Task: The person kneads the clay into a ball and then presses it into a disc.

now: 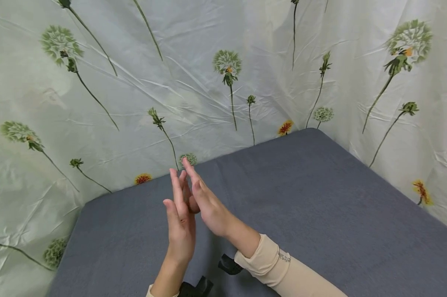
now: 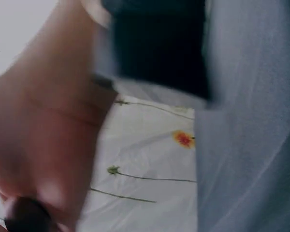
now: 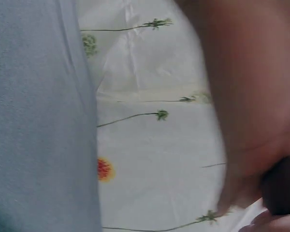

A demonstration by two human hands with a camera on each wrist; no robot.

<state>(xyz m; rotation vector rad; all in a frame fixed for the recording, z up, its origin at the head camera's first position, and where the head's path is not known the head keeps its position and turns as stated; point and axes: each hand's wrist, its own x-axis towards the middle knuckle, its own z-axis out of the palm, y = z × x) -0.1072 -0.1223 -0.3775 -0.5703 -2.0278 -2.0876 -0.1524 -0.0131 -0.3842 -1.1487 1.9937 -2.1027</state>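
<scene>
Both hands are raised above the grey-covered surface, palms facing each other. My left hand [image 1: 181,222] points upward with its fingers straight and its thumb apart. My right hand [image 1: 212,208] leans in from the right, its fingers straight and slanting up to the left. Between the palms sits a small dark, rounded thing [image 1: 194,205], mostly hidden by the hands. It appears as a dark brown rounded shape [image 2: 26,216] in the left wrist view and as a similar shape [image 3: 282,186] in the right wrist view. Its exact kind cannot be told.
A dark grey cloth-covered tabletop [image 1: 301,198] spreads beneath the hands. Behind it and along its sides hangs a pale curtain [image 1: 194,82] printed with dandelions and orange flowers. Black wrist mounts [image 1: 229,264] sit at the cuffs of the cream sleeves [image 1: 283,268].
</scene>
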